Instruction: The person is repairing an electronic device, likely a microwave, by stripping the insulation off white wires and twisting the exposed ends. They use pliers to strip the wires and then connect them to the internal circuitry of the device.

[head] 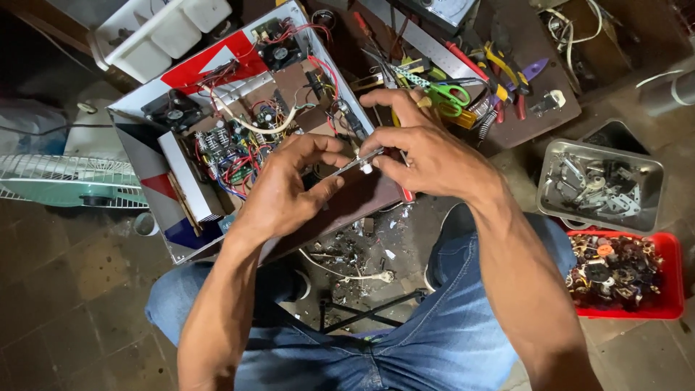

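My left hand (289, 190) and my right hand (420, 148) meet over the front edge of an opened electronics case (145, 137). Between their fingertips they pinch a small thin metal part (356, 163) with a white tip. A red-handled tool (407, 194) pokes out under my right hand. Inside the case lie a circuit board with red, blue and white wires (239, 148) and two small black fans (174, 112). My jeans-clad knees (449, 318) show below.
A brown board (521, 116) at the top right carries green scissors (447, 95), pliers and screwdrivers. A metal tray (601, 185) and a red bin (624, 274) hold small parts at the right. A fan grille (65, 181) lies left. Scraps litter the floor (355, 253).
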